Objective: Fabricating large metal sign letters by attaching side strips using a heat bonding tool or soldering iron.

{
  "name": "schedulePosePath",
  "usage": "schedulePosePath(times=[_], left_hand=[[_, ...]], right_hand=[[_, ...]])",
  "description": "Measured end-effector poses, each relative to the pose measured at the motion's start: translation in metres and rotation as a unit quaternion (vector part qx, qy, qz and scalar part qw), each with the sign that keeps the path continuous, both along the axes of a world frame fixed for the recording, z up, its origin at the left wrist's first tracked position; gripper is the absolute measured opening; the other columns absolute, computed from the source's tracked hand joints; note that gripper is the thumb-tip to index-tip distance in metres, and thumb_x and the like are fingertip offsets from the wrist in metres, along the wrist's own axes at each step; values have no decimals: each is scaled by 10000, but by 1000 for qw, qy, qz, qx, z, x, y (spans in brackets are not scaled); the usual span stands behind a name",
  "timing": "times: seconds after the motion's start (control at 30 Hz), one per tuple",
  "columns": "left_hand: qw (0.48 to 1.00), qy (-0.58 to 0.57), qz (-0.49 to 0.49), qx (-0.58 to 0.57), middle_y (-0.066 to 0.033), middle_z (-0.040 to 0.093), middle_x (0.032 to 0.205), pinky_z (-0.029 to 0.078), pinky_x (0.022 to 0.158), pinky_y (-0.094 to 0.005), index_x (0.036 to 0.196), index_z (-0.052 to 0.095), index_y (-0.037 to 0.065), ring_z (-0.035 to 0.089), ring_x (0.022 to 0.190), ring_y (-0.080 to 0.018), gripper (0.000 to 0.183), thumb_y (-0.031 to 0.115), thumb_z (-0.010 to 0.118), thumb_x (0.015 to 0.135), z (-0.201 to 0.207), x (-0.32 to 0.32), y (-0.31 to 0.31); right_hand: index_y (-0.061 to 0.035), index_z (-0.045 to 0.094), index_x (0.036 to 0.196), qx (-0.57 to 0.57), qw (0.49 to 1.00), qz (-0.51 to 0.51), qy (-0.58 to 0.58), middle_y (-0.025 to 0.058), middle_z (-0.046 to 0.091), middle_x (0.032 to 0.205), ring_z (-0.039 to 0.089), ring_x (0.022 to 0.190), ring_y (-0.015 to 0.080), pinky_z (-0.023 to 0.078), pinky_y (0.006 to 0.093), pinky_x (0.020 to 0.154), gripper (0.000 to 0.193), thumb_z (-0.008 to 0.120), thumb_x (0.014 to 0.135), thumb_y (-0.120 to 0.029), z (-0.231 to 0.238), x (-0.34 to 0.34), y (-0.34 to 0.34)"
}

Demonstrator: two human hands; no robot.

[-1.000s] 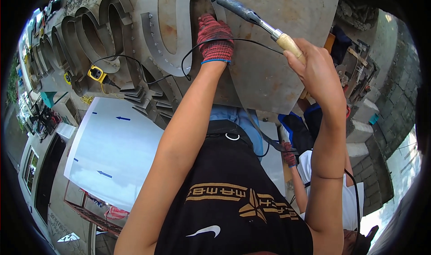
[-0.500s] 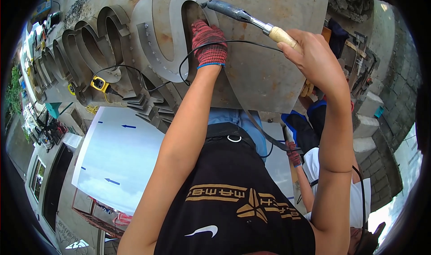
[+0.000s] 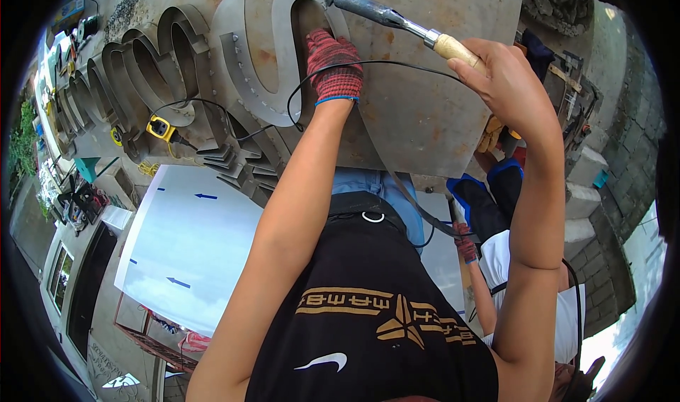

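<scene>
Your left hand [image 3: 333, 65], in a red knit glove, presses flat with fingers together on the inner edge of a curved metal letter [image 3: 280, 55] that lies on the rusty steel counter [image 3: 425, 111]. Your right hand [image 3: 506, 80] is bare and clamped around the pale wooden grip of a welding torch [image 3: 397, 21] — its dark blue barrel reaches left, and the tip sits at the top of the letter, just beside your gloved fingertips. A black cable [image 3: 312, 83] loops from the torch side across your left wrist and runs down to a yellow plug [image 3: 160, 128] near more metal letters [image 3: 142, 62] lined up to the left. Below the counter lies a white sheet [image 3: 191, 246] with small blue arrows. At lower right, another person's gloved hand [image 3: 466, 250] shows beside your elbow — it touches nothing you hold.
</scene>
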State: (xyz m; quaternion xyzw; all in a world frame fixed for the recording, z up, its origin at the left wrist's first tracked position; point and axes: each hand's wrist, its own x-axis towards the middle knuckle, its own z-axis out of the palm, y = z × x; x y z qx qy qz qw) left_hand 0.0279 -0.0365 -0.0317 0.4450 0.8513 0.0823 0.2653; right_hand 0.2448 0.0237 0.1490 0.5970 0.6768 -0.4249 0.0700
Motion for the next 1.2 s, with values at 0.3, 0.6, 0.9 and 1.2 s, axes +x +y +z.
schedulePosePath(times=[0.3,0.6,0.9,1.2], left_hand=[[1000,-12,1,-13,-297,637,1230,555,910,-528,1195,554,-8,671,1063,-467,325,229,586,975,6,1,2],[1000,9,-6,12,-302,638,1218,556,911,-525,1212,547,-30,670,1063,-467,358,235,588,975,-2,0,-1],[999,33,-11,30,-284,647,1186,565,869,-526,1184,549,-19,686,1015,-458,336,239,593,973,-4,-2,-1],[999,11,-5,30,-274,649,1162,563,855,-528,1165,557,-10,683,1003,-460,317,234,600,967,-4,0,-3]], right_hand=[[61,690,991,4,1000,24,-10,245,606,694,608,640,408,486,470,648,353,661,969,-290,0,-4,8],[53,711,1018,37,998,45,-33,254,635,728,659,702,417,511,481,682,335,673,953,-274,4,-9,10],[53,685,1012,49,996,73,-20,167,561,666,530,575,283,450,405,597,398,664,983,-344,3,-4,18],[48,671,980,52,996,78,-3,161,539,662,504,582,269,435,406,589,402,654,999,-353,-6,3,20]])
